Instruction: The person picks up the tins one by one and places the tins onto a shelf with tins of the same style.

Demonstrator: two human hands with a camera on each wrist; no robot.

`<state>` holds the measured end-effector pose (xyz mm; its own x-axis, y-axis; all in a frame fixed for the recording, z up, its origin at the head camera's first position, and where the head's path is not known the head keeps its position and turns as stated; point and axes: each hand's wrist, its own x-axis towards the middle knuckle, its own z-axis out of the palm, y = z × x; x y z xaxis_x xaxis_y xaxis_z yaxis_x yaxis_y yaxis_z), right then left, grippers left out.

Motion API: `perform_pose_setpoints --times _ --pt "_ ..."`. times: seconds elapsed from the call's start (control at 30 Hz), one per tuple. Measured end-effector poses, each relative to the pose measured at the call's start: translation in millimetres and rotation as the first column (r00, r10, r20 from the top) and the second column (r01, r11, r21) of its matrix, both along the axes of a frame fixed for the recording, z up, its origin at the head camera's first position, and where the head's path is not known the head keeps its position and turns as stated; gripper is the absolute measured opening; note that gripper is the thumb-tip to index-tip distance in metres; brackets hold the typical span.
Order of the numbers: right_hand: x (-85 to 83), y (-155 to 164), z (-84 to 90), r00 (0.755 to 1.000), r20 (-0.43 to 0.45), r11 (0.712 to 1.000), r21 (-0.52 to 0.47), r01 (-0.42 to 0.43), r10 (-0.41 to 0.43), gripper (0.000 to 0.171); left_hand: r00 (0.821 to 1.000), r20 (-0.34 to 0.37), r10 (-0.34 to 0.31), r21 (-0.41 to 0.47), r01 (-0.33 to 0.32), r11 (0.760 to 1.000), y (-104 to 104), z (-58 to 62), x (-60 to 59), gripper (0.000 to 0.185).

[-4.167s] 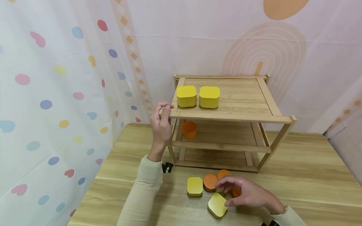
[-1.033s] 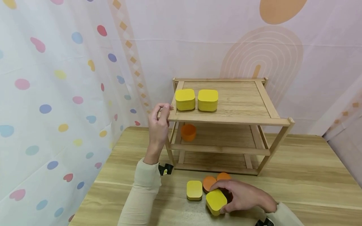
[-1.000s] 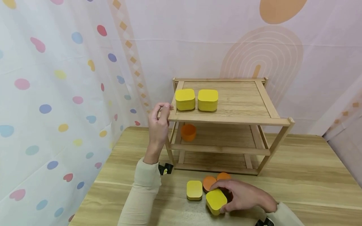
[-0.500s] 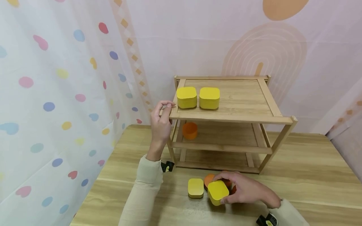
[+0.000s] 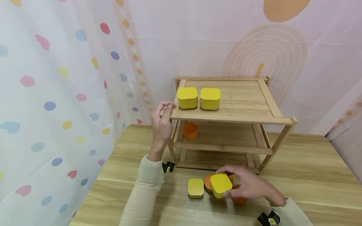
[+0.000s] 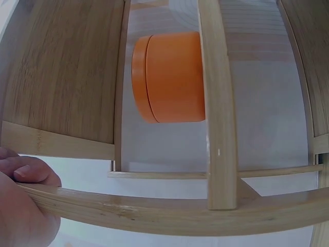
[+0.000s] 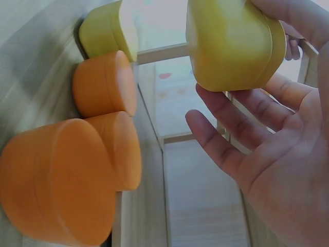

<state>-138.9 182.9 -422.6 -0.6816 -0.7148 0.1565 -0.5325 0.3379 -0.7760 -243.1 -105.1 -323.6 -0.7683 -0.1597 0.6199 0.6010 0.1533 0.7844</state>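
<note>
Yellow tin is pinched in my right hand, lifted just off the counter near the rack, while my left hand grips the rack's top left corner, probably to steady it. Count: four yellow tins (two on the top shelf, one lying on the counter, one held) and four orange ones, one on the middle shelf.
</note>
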Motion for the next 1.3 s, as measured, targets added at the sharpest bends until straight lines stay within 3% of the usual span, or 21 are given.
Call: perform_pose_setpoints --times 0.57,0.93,1.3 --pt "3.3 8.1 24.8 0.987 -0.096 0.992 -0.01 0.127 -0.127 0.054 1.0 -0.007 0.009 -0.009 -0.009 1.0 -0.3 -2.2 1.7 0.026" --pt "-2.2 13.2 40.6 0.985 -0.164 0.98 -0.198 0.023 -0.056 0.059 1.0 0.002 0.013 -0.007 -0.013 1.0 0.4 0.3 1.4 0.026" --pt "-5.7 15.5 58.9 0.979 -0.188 0.977 -0.212 0.032 -0.072 0.059 1.0 0.006 0.002 0.008 -0.002 1.0 0.8 0.3 2.5 0.025"
